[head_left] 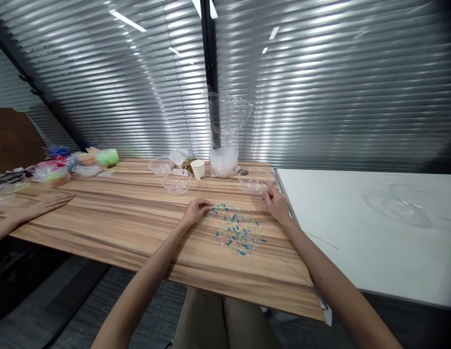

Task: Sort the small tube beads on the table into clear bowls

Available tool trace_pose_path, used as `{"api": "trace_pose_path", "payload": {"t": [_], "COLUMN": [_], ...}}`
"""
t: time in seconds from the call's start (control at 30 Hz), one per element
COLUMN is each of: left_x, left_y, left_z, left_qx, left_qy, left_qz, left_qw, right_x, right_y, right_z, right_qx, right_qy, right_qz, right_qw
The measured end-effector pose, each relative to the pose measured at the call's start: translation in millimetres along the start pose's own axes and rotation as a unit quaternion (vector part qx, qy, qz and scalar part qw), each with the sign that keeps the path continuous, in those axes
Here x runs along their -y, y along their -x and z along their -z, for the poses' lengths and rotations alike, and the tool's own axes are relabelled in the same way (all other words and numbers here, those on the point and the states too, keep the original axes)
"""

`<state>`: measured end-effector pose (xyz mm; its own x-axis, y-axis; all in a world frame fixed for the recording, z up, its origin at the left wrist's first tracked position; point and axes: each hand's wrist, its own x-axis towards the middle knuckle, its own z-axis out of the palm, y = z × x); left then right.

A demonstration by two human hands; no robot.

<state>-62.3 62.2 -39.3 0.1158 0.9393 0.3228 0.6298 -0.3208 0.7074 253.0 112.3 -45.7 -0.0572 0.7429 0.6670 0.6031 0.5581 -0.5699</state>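
Note:
Loose tube beads (240, 235), blue, clear and pale yellow, lie in a scattered patch on the wooden table. At the patch's upper left edge is my left hand (196, 212), thumb and forefinger pinched together by the beads; anything between them is too small to make out. My right hand (277, 206) is beside the near right rim of a clear plastic bowl (252, 187), its fingers curled and closed. Whether it grips the rim or a small piece I cannot make out. A thin wire or thread (322, 239) shows past my right forearm.
Two more clear bowls (176, 185), a paper cup (198, 169) and a bagged stack of bowls (224, 162) stand at the back. Bags of coloured material (107, 157) lie left, near another person's hand (47, 206). A white table (356, 218) adjoins on the right.

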Motion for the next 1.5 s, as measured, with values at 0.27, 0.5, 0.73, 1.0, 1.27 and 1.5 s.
{"api": "trace_pose_path", "payload": {"t": [0.27, 0.5, 0.73, 1.0, 1.27, 1.5], "left_x": [-4.7, -9.6, -9.6, -12.1, -9.4, -7.4], "left_y": [-0.1, 2.1, 2.3, 0.9, 3.5, 2.0], "left_z": [-0.3, 0.6, 0.8, 2.1, 4.3, 5.3], "left_qx": [0.017, 0.022, 0.02, 0.031, 0.011, 0.016], "left_qy": [-0.031, -0.051, -0.058, -0.059, -0.064, -0.067], "left_qz": [-0.029, -0.056, -0.07, -0.059, -0.036, -0.035], "left_qw": [0.999, 0.997, 0.996, 0.996, 0.997, 0.997], "right_x": [-3.8, -4.0, -5.0, -8.1, -6.2, -3.9], "right_y": [-1.2, -4.6, -4.8, -1.7, -3.2, -4.3], "right_z": [-2.5, -8.7, -12.6, -14.5, -15.2, -16.5], "right_qx": [0.023, 0.058, 0.076, 0.09, 0.107, 0.11], "right_qy": [0.042, 0.075, 0.097, 0.106, 0.096, 0.101], "right_qz": [0.021, 0.058, 0.107, 0.146, 0.106, 0.102], "right_qw": [0.999, 0.994, 0.987, 0.98, 0.984, 0.984]}}
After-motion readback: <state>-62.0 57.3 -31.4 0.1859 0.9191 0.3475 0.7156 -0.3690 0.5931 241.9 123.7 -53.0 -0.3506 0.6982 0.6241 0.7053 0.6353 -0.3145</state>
